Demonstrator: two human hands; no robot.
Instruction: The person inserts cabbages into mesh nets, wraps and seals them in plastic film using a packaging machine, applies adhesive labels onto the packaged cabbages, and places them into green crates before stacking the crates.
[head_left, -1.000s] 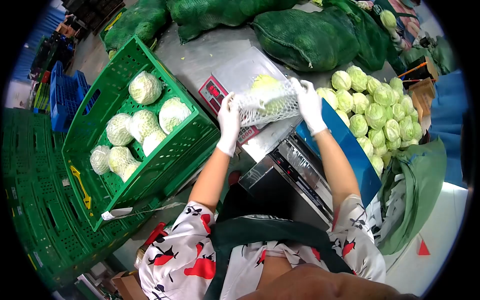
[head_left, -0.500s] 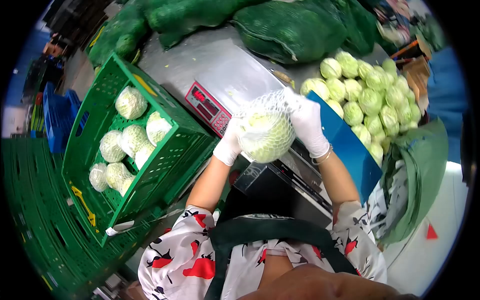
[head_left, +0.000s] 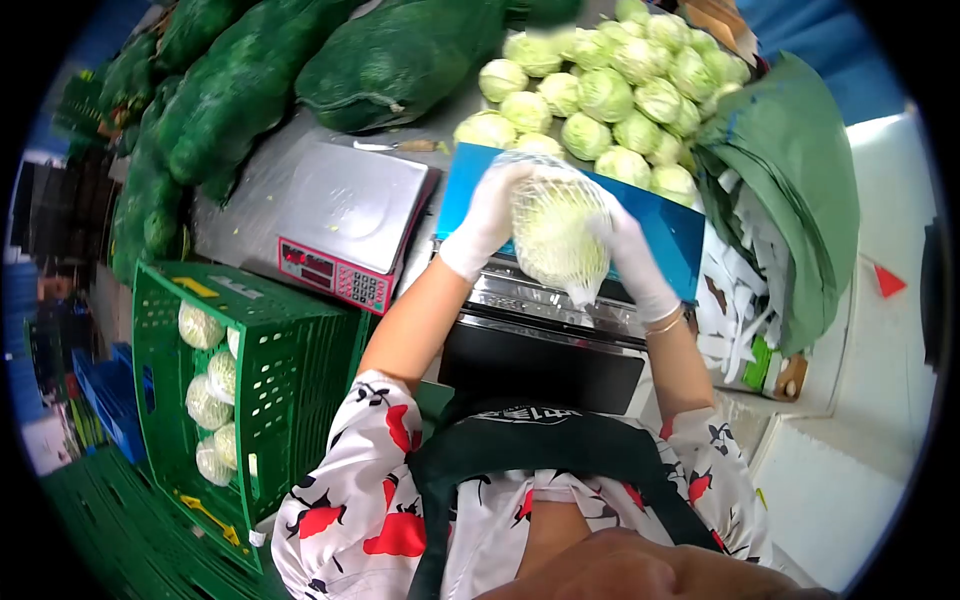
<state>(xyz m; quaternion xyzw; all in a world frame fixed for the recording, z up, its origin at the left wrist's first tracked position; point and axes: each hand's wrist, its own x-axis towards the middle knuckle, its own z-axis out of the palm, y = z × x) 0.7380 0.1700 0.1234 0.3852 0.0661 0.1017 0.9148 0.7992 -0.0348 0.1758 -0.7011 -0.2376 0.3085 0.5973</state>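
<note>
A pale green cabbage (head_left: 562, 232) in a white mesh net hangs between my gloved hands, above a black and silver machine (head_left: 540, 300) with a blue board (head_left: 660, 235) behind it. My left hand (head_left: 490, 212) is wrapped round the gathered net at the cabbage's upper left. On the other side, my right hand (head_left: 628, 245) presses against the cabbage, its fingers curled round the net. The net's bunched end points down toward the machine. To the left stands a scale (head_left: 355, 205) with a bare metal plate and a red-framed display.
A green crate (head_left: 290, 400) with several netted cabbages stands at the lower left. Several unwrapped cabbages (head_left: 605, 95) are piled behind the blue board. Large green net sacks (head_left: 400, 60) lie at the back left. A green bag (head_left: 790, 200) of white strips stands at the right.
The view has turned right, toward the machine. Both hands have brought the netted cabbage from beside the scale to over the machine, and the cabbage now sits fully inside the net.
</note>
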